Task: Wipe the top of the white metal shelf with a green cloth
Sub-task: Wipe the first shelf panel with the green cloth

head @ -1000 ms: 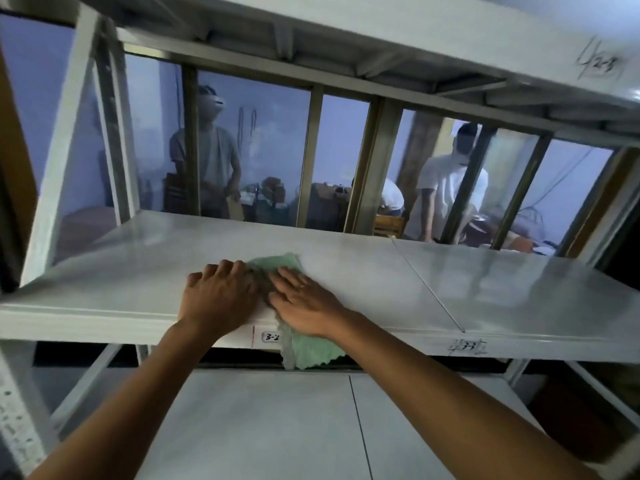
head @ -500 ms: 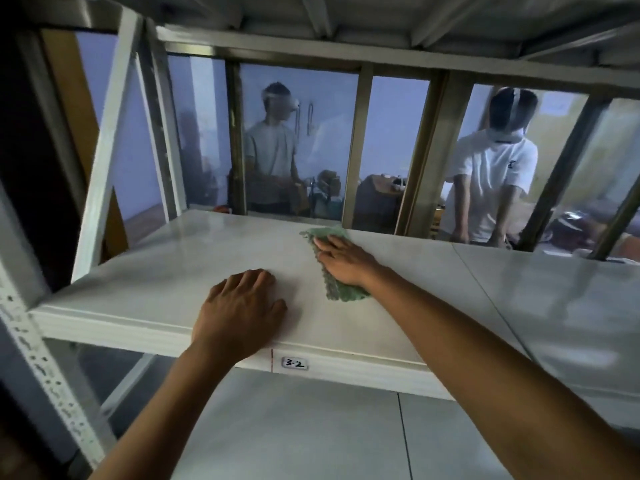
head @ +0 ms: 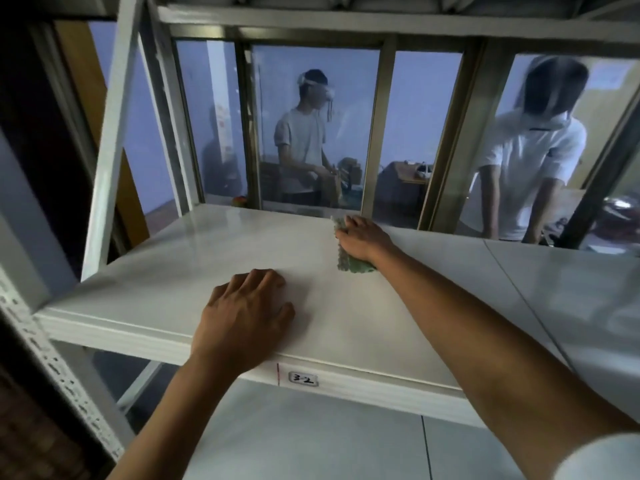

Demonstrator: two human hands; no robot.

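Right hand (head: pixel 363 237) flat, fingers spread, pressing green cloth (head: pixel 349 263) onto top of white metal shelf (head: pixel 207 258), near back edge. Left hand (head: pixel 244 315) open, palm down, empty, braced near front edge.

Risks, as judged:
- cloth close to rear rim; push further could drop it behind shelf
- cloth bunched under palm, narrow contact, so streaks or missed strips
- left side of shelf top well apart from cloth, could be skipped

Count: two hands, one cloth, one label (head: pixel 303 379) on front lip, two people behind glass.
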